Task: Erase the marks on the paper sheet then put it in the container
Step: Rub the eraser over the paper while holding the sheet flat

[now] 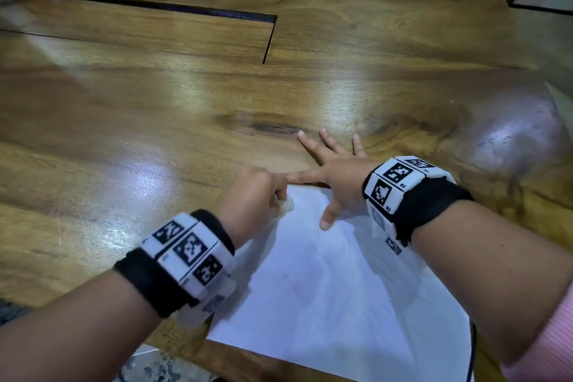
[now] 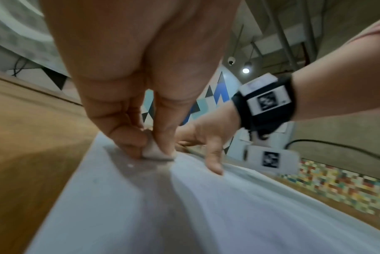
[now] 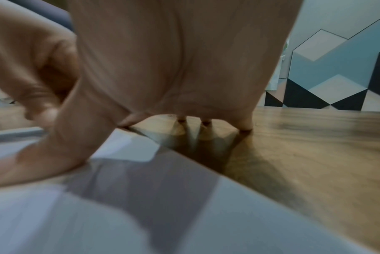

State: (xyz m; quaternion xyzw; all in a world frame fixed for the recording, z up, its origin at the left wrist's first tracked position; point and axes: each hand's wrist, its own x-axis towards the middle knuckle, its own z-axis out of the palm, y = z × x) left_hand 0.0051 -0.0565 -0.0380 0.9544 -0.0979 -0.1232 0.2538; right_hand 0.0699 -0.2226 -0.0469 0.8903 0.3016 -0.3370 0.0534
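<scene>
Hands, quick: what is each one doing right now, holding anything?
Left hand: pinching a small white eraser against the paper sheet.
Right hand: open, fingers spread, pressing the sheet's far corner and the wooden table.

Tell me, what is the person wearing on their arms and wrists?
Each wrist has a black strap carrying white blocks printed with black-and-white square codes; the right wrist's band matches. The hands are bare. A pink ribbed sleeve shows on the right arm.

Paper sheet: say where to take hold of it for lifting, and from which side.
Judging by its pose, take the paper sheet at its near edge, which juts past the table edge, pinching from the person's side. It lies flat elsewhere, giving fingers nothing to get under. First lift the right hand pinning its far corner.
</scene>
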